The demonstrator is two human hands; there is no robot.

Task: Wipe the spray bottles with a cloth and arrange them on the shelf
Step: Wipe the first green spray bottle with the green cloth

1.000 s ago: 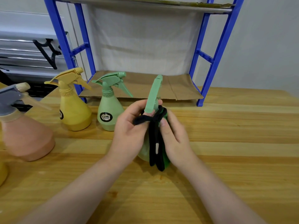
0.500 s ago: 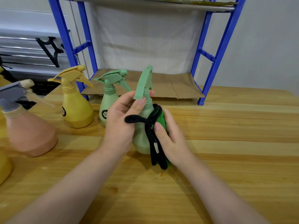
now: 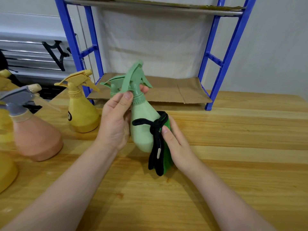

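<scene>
A pale green spray bottle [image 3: 143, 129] hangs tilted above the wooden table, nozzle pointing up and left. My left hand [image 3: 115, 120] grips its neck just under the trigger head. My right hand [image 3: 173, 140] presses a green cloth with black edging [image 3: 158, 147] against the bottle's right side, thumb on the cloth. A second green bottle [image 3: 113, 84] stands behind my left hand, mostly hidden. A yellow bottle [image 3: 81, 107] and a pink bottle with a grey head [image 3: 33, 132] stand at the left.
A blue metal shelf frame [image 3: 221, 55] stands at the back of the table, its bottom level lined with brown cardboard [image 3: 180, 90]. Part of another yellow bottle [image 3: 5, 170] shows at the far left edge. The wooden table [image 3: 233, 147] stretches to the right.
The held green bottle has tipped from upright to leaning left and turned, showing more of its bare body. The cloth has slid round to its right side. The view has shifted right.
</scene>
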